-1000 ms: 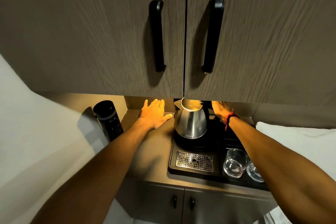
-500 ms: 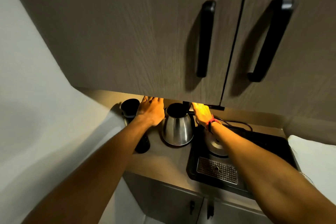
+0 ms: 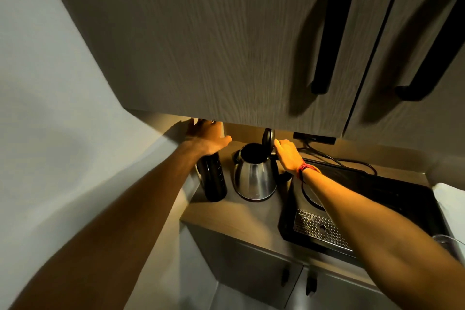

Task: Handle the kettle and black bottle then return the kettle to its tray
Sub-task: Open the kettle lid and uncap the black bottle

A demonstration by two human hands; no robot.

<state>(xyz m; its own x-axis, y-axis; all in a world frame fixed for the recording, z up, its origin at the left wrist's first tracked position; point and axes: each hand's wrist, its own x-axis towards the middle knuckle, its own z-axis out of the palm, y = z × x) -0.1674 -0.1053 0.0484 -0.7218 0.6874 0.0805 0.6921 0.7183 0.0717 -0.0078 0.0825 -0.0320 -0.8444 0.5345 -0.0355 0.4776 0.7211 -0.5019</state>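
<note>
Kettle: my steel kettle (image 3: pixel 255 177) stands upright on the counter (image 3: pixel 247 216), off the tray (image 3: pixel 392 191) and just left of it; its lid (image 3: pixel 268 137) is flipped up, the inside dark, the body shiny with a warm glare.
Bottle: the black bottle (image 3: pixel 212 178) stands upright just left of the kettle, close but not touching, near the wall (image 3: pixel 50 108).
Right hand: my right hand (image 3: pixel 289 156) rests at the kettle's handle side by the raised lid, fingers curled; I cannot tell whether they truly clamp the handle, since the hand covers it.
Left hand: my left hand (image 3: pixel 207 137) hovers over the bottle's top, fingers spread apart, holding nothing that I can see.
Tray: black, with a round base (image 3: pixel 312 196) and a perforated drip grate (image 3: pixel 322 230); a cord (image 3: pixel 347 161) runs behind it.
Hidden: the bottle's cap is under my wrist; my left fingertips vanish behind the cabinet (image 3: pixel 226 45) edge; a glass (image 3: pixel 448 241) is cut off at the right edge; my right arm crosses the tray.
</note>
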